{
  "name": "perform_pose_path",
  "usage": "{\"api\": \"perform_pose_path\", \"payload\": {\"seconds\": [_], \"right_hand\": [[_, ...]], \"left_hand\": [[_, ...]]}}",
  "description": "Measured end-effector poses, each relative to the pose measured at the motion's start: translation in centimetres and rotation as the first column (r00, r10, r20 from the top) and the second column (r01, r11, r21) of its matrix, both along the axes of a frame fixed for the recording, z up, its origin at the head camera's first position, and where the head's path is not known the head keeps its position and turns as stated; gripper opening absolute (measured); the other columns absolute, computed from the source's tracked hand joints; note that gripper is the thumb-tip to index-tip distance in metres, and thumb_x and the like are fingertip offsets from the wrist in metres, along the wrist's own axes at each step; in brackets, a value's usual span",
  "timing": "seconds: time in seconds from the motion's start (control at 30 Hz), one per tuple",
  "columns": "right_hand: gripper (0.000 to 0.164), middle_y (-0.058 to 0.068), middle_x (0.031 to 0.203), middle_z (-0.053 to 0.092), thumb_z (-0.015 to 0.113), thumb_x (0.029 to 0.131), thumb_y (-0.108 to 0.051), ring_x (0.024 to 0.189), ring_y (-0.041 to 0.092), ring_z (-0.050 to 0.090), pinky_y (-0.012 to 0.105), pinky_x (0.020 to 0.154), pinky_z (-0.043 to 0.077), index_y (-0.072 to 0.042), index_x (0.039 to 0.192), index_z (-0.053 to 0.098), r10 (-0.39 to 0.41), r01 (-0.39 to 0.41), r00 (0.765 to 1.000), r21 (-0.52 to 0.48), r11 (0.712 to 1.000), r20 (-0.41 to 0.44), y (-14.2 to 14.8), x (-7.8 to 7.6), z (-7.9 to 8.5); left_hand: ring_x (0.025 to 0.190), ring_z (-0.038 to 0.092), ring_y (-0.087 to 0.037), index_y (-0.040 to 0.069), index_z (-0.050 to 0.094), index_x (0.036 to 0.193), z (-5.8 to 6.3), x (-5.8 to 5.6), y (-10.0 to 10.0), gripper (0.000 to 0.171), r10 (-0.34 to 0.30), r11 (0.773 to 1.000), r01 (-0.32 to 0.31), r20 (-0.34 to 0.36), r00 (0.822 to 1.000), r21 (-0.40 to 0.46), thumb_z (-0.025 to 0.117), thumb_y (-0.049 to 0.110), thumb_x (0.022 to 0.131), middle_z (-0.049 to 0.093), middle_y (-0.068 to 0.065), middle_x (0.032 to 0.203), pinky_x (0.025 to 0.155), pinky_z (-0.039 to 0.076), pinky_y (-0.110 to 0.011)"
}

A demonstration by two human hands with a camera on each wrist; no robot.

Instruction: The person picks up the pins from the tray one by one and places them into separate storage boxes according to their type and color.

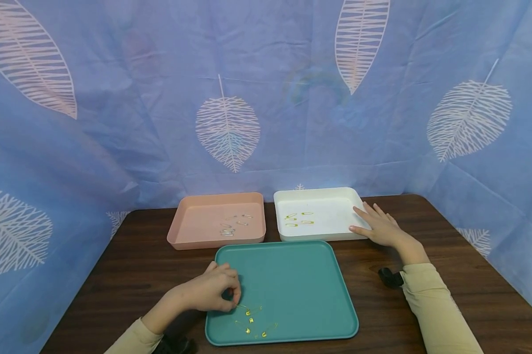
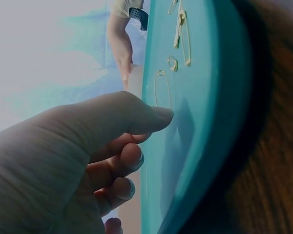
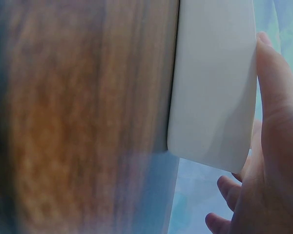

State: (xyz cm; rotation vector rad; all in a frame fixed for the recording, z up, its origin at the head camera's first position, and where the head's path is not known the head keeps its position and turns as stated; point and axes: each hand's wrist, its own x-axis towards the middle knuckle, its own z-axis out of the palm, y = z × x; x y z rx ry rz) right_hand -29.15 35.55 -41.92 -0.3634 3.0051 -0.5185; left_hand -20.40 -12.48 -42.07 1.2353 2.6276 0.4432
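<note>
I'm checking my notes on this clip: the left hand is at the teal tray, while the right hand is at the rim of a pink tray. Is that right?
Not quite: the tray at the right hand is the white tray, as the head view shows. The left hand is indeed at the teal tray.

"What's on the surface (image 1: 124, 275)?"
"Near tray (image 1: 301, 285) in front; behind it, left tray (image 1: 195, 221) and right tray (image 1: 332, 211) side by side, cloth (image 1: 279, 137) behind them."
"And the safety pins (image 1: 251, 320)?"
"In all three: the near one's front left, the left one's right half, the right one's left."
</note>
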Motion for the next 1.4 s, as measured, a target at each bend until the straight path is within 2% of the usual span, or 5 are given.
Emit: {"api": "perform_pose_path", "payload": {"seconds": [0.3, 0.53, 0.73, 0.93, 1.4], "right_hand": [[0.084, 0.030, 0.160, 0.007, 0.052, 0.094, -0.057, 0.145, 0.055, 0.002, 0.075, 0.109, 0.003, -0.006, 0.154, 0.023, 0.001, -0.001, 1.000, 0.001, 1.000, 0.001, 0.2, -0.2, -0.3], [0.083, 0.029, 0.160, 0.007, 0.052, 0.094, -0.056, 0.145, 0.054, 0.003, 0.074, 0.109, 0.003, -0.007, 0.155, 0.023, 0.000, 0.000, 1.000, 0.010, 1.000, 0.003, 0.1, -0.1, -0.1], [0.082, 0.030, 0.159, 0.008, 0.053, 0.094, -0.055, 0.145, 0.054, 0.003, 0.074, 0.109, 0.003, -0.006, 0.154, 0.024, 0.002, -0.002, 1.000, -0.002, 1.000, 0.003, 0.0, 0.0, 0.2], [0.082, 0.030, 0.160, 0.007, 0.052, 0.095, -0.055, 0.145, 0.054, 0.002, 0.074, 0.110, 0.003, -0.007, 0.155, 0.023, -0.003, 0.003, 1.000, 0.007, 1.000, 0.008, 0.1, 0.1, 0.2], [0.083, 0.029, 0.160, 0.006, 0.052, 0.095, -0.056, 0.146, 0.053, 0.001, 0.074, 0.109, 0.001, -0.007, 0.155, 0.022, 0.000, 0.000, 1.000, -0.007, 1.000, 0.020, 0.1, -0.1, -0.2]], "left_hand": [[0.080, 0.032, -0.004, 0.034, 0.060, 0.068, 0.3, -0.9, 0.6, 0.024, -0.001, 1.000, 0.002, -0.042, 0.999, 0.023, 0.076, 0.018, 0.077, 0.049, 0.011, 0.075, 0.077, 0.020, -0.031], [0.078, 0.032, -0.006, 0.035, 0.060, 0.070, 1.1, -1.8, 1.6, 0.023, -0.007, 0.999, 0.011, -0.082, 0.997, 0.050, 0.076, 0.020, 0.079, 0.054, 0.004, 0.078, 0.076, 0.020, -0.032], [0.081, 0.032, -0.006, 0.034, 0.061, 0.071, 1.8, -2.6, 2.6, 0.021, -0.024, 0.998, 0.031, -0.119, 0.993, 0.060, 0.075, 0.023, 0.080, 0.056, 0.002, 0.081, 0.076, 0.021, -0.031], [0.083, 0.034, -0.008, 0.034, 0.061, 0.072, 2.3, -3.5, 3.6, 0.020, -0.042, 0.997, 0.052, -0.157, 0.987, 0.063, 0.074, 0.022, 0.082, 0.054, 0.002, 0.082, 0.079, 0.021, -0.035], [0.083, 0.035, -0.011, 0.030, 0.062, 0.074, 3.2, -5.9, 6.4, 0.017, -0.041, 0.992, 0.065, -0.202, 0.979, 0.112, 0.074, 0.022, 0.083, 0.056, -0.003, 0.085, 0.079, 0.021, -0.039]]}}
